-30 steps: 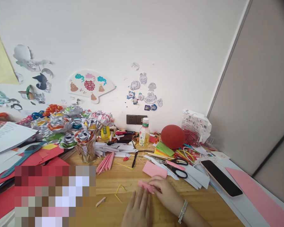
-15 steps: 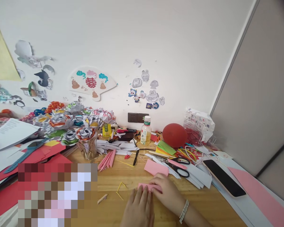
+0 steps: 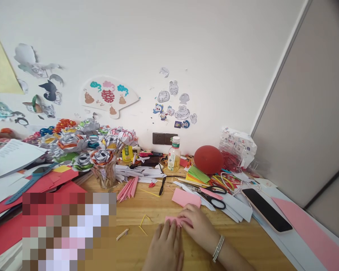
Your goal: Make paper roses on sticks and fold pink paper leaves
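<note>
Pink paper (image 3: 173,221), a small folded piece, lies flat on the wooden worktop (image 3: 243,244) just in front of a larger pink sheet (image 3: 185,198), and both hands rest on it. The left hand (image 3: 165,246) lies palm down with fingers stretched forward onto the near edge of the piece, an open, flat grip that presses rather than clasps. The right hand (image 3: 199,227), with a beaded bracelet (image 3: 218,248) at the wrist, curls over the right end of the piece; its fingertips seem to pinch or press the fold there, though whether they close round the paper cannot be told.

Judged from this, the step in hand is creasing a fold: one hand steadies while the other works the edge. A next move would call for a firm, even press along the crease without letting the piece slide on the smooth wood.

Beyond the larger sheet lie black-handled scissors (image 3: 214,197); to the right of those, a phone (image 3: 267,210). Left of the sheet stands a jar of paper roses (image 3: 103,162).
</note>
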Available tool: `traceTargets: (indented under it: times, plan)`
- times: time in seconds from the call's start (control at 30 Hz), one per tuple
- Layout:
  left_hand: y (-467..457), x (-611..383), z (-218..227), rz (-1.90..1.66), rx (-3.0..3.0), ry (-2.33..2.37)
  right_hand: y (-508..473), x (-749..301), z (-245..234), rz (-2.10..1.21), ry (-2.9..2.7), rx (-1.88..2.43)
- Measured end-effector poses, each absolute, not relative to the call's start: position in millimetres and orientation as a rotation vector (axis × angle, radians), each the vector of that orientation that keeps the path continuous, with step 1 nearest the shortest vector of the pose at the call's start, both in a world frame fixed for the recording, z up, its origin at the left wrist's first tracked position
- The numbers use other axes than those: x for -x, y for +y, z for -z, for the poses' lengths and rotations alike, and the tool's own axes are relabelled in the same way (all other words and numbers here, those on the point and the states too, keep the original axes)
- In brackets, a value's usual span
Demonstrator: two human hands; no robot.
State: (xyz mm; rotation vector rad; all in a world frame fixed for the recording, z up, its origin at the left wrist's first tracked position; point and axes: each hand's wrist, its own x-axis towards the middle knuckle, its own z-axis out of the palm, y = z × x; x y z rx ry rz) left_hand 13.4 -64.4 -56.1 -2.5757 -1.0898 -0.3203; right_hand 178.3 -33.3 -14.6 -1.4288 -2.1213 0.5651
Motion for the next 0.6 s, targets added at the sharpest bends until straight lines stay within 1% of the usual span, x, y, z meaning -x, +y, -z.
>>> traceTargets:
  times: [0.33,0.47,0.6]
  plan:
    - [-66.2,-15.9,49.7,0.255,2.64,-1.204,-38.1,-174.1,20.8,-0.332,-2.082,1.603]
    - [-66.7,-12.9,44.9,0.219,2.653,-1.243,-36.8,-191.8,13.9,-0.389,-2.111,1.666]
    - [-62.2,-4.5,28.0,0.102,2.789,-1.236,-33.7,-210.4,9.5,-0.463,-2.145,1.667]
